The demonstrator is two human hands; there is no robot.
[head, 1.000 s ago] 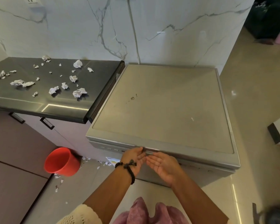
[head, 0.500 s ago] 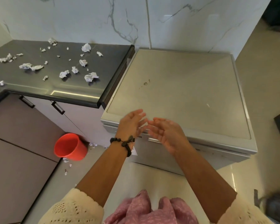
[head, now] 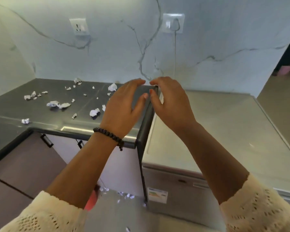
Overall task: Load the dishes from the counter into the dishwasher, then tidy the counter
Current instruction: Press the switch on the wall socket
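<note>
my left hand (head: 122, 106) and right hand (head: 170, 104) have risen from the front lip of the dishwasher (head: 216, 131), where they sat a second ago, and now hover side by side above the right edge of the counter (head: 40, 114); both are loosely spread with fingers relaxed, holding nothing, fingertips nearly meeting. i judge the loading stage closed: the dishwasher door reads as shut and no dishes show on the counter, so tidying comes next. count, near to far: a cluster of paper scraps on the floor (head: 124, 195) at the cabinet base, number unclear; one red bin, only a sliver visible (head: 90, 200); roughly fifteen or more crumpled paper scraps (head: 58, 104) scattered from the counter's front edge to its rear edge; two wall sockets (head: 79, 27), the right one carrying a plug.
</note>
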